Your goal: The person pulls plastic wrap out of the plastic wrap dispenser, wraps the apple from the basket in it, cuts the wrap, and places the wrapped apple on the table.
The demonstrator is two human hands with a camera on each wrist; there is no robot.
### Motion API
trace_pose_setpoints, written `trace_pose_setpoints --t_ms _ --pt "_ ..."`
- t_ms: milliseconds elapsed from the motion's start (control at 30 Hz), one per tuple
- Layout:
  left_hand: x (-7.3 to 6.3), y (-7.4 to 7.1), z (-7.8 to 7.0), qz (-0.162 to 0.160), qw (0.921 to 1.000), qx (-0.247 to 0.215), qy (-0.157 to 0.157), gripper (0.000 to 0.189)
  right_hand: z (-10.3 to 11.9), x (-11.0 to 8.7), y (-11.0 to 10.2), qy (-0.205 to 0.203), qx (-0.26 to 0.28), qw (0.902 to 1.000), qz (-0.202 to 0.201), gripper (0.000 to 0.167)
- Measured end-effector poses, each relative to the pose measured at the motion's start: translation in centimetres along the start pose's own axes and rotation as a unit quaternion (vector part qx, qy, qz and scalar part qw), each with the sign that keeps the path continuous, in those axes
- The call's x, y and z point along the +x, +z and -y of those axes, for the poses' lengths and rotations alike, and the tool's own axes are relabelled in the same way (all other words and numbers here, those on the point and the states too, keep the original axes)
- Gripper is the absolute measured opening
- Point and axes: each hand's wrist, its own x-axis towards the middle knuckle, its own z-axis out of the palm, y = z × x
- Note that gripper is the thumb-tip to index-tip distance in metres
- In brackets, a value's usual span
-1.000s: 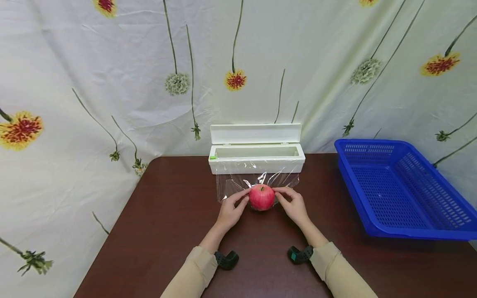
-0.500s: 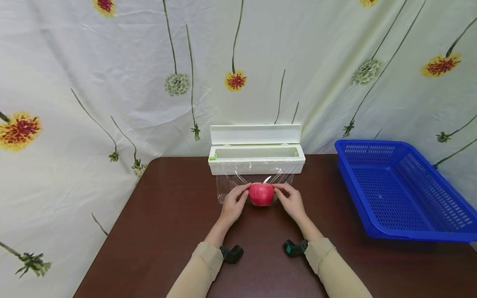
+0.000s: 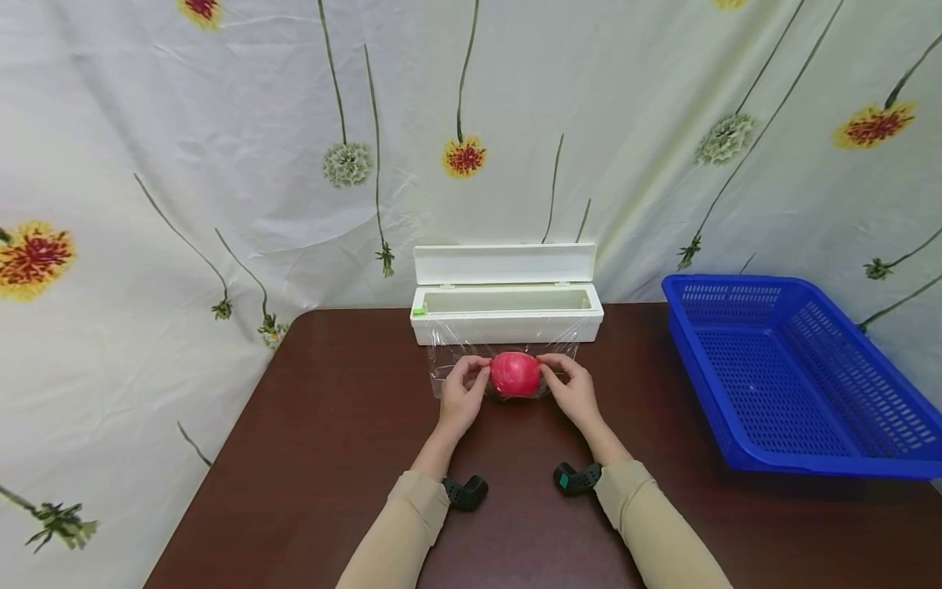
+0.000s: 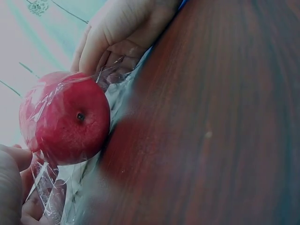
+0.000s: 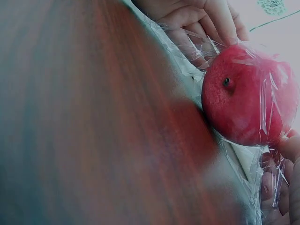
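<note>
Red under creased clear plastic film (image 3: 445, 358), the apple (image 3: 515, 374) lies just below the centre of the head view, between the two hands. The left hand (image 3: 462, 398) grips its left flank and the right hand (image 3: 577, 398) its right, each with bent fingers and thumb brought to the fruit. In both wrist views the film stretches over the apple's skin, and a small dark dimple shows on the side facing the cameras. Behind the apple, the film extends to the front of a white dispenser box (image 3: 508, 330), whose lid (image 3: 504, 265) stands raised; a small green piece (image 3: 419, 312) marks the box's left end. At the right of the frame, a blue perforated plastic basket (image 3: 827, 468) rests on the dark brown table (image 3: 316, 442). White flower-printed cloth (image 3: 272, 106) fills the upper frame. Below the hands, black wristbands (image 3: 466, 493) adjoin the beige sleeves (image 3: 401, 528).
</note>
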Motion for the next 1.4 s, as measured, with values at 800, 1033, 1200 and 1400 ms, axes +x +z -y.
trace_pose_setpoints --t_ms 800,1033,1200,1400 --pt "0.2 0.0 2.5 0.003 0.9995 0.031 0.005 0.015 2.1 -0.5 -0.4 -0.015 0.020 0.9994 0.024 0.019" --pt "-0.1 -0.1 3.2 0.025 0.9943 0.103 0.010 0.028 1.2 -0.4 -0.4 0.006 0.014 0.9983 0.055 0.026" --pt "-0.3 -0.2 3.1 0.036 0.9868 0.157 0.013 0.040 3.6 -0.8 -0.8 -0.006 0.022 0.9967 0.078 0.030" --pt "-0.2 -0.2 3.2 0.034 0.9840 0.175 -0.001 0.044 4.3 -0.9 -0.9 -0.008 0.002 0.9954 0.095 0.039"
